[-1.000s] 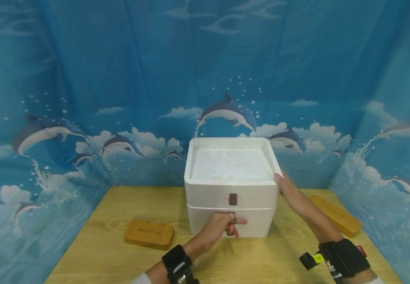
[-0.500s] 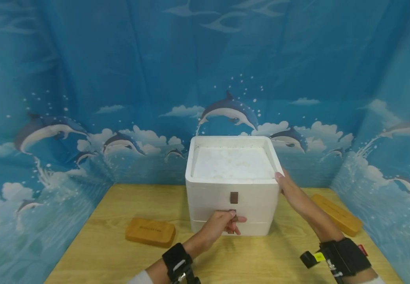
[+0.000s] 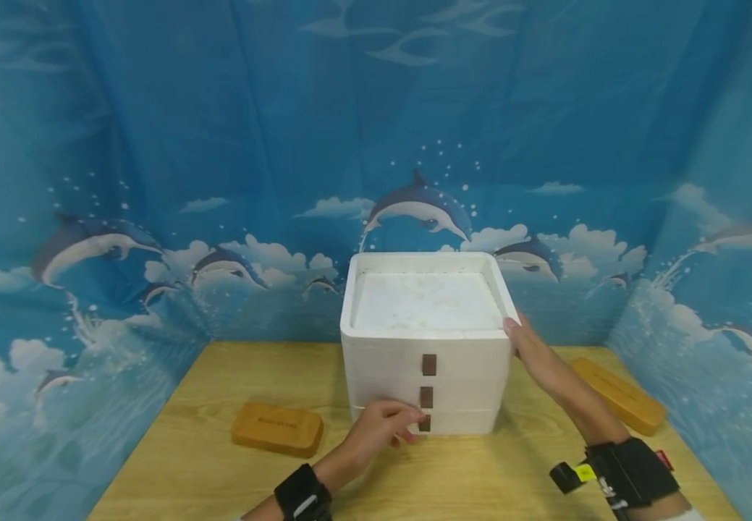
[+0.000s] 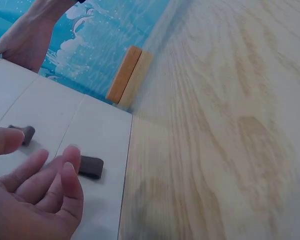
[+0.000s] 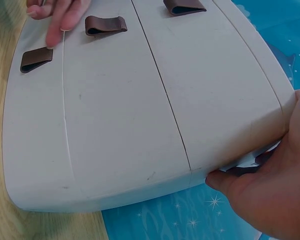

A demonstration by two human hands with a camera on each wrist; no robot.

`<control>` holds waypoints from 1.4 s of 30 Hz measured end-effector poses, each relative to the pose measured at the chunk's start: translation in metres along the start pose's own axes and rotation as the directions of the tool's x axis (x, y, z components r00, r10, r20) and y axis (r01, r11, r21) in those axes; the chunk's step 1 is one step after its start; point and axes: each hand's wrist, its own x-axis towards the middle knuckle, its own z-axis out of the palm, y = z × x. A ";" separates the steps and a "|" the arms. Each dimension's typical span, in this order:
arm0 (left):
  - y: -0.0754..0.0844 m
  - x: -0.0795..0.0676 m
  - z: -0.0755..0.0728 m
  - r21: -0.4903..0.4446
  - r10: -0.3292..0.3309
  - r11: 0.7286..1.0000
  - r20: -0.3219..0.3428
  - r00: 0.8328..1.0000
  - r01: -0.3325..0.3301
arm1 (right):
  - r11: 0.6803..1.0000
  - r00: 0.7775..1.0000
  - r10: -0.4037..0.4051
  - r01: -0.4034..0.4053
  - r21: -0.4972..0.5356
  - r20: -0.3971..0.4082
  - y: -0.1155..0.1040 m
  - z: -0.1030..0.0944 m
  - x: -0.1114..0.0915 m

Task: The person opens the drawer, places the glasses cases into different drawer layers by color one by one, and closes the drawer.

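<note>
A white drawer unit (image 3: 389, 369) with a recessed top stands on the table. Three brown pull tabs run down its front: top tab (image 3: 429, 365), middle tab (image 3: 426, 397) and bottom tab (image 3: 424, 423). Beside the lowest tab is my left hand (image 3: 376, 433), fingertips right at the tab's edge. In the left wrist view its thumb (image 4: 7, 140) is apart from the loosely bent fingers. My right hand (image 3: 538, 358) grips the unit's upper right side, thumb at the rim; in the right wrist view some of its fingers are hidden behind the side wall.
An orange-brown block (image 3: 278, 429) with dark lettering lies left of the unit on the wooden table (image 3: 232, 369). A similar block (image 3: 619, 395) lies on the right, beyond my right forearm. A blue dolphin-print curtain (image 3: 284, 145) hangs behind and along both sides.
My left hand has let go of the middle tab and moved down and left to the bottom one. The middle drawer has slid in slightly. My right hand stays at the same corner.
</note>
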 end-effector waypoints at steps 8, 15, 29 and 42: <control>-0.015 -0.006 -0.004 -0.001 -0.076 0.997 -0.076 0.994 0.076 | 1.000 1.000 -0.022 0.022 0.012 0.010 0.002 0.000 0.002; -0.031 -0.002 0.002 -0.049 -0.106 0.993 -0.047 0.993 0.104 | 1.000 1.000 -0.014 0.014 0.018 0.012 0.000 0.000 -0.002; -0.040 0.003 0.019 -0.334 -0.137 0.935 -0.027 0.990 0.120 | 1.000 1.000 -0.014 0.014 0.020 0.016 0.001 0.001 -0.001; -0.035 0.003 0.032 -0.374 -0.160 0.919 -0.057 0.985 0.127 | 1.000 1.000 -0.009 0.009 0.015 0.011 0.000 0.001 -0.002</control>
